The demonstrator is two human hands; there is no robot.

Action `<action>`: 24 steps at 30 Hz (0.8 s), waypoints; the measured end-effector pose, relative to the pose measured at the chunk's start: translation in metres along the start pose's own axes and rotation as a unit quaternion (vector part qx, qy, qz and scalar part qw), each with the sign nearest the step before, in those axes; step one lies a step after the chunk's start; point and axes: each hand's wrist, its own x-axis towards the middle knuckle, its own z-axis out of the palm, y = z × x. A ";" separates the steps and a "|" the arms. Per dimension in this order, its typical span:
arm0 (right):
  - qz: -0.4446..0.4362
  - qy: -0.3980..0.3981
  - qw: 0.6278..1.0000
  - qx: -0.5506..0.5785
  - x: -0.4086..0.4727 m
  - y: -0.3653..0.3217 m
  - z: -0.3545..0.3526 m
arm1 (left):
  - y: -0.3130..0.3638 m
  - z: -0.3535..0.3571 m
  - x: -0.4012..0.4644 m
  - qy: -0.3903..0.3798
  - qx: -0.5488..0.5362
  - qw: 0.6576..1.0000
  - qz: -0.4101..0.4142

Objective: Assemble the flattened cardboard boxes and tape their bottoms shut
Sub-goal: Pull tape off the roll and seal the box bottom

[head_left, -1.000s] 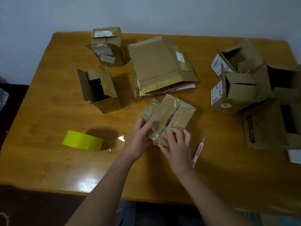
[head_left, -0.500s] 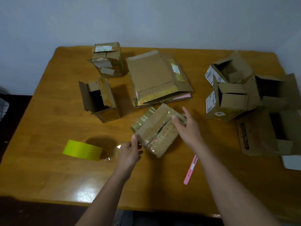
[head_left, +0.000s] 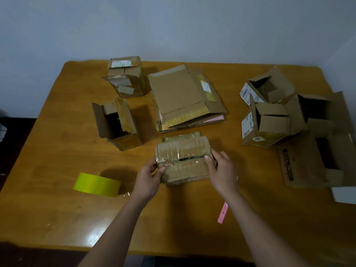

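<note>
Near the middle of the surface point(head_left: 57, 151), my left hand point(head_left: 149, 176) and right hand point(head_left: 221, 168) now grip the ends of the small box point(head_left: 183, 159), which has turned square to me since a second ago. Its flap seam faces up, so I judge it ready for the yellow tape roll point(head_left: 96, 185) at left.

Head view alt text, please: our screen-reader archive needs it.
Two bare hands, left hand and right hand, grip a small tape-covered cardboard box on a wooden table, with a yellow-green tape roll, pink utility knife and flattened cardboard stack nearby.
</note>
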 end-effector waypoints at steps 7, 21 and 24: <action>0.119 -0.004 0.992 -0.045 0.024 -0.020 0.014 | 0.013 0.018 0.014 0.049 0.020 0.999 -0.004; 0.111 -0.069 0.991 0.039 0.019 -0.005 0.002 | 0.014 0.018 0.024 0.033 0.007 0.998 -0.057; 0.105 -0.044 0.991 0.073 0.016 0.000 0.007 | 0.013 0.015 0.025 0.016 -0.012 0.998 -0.064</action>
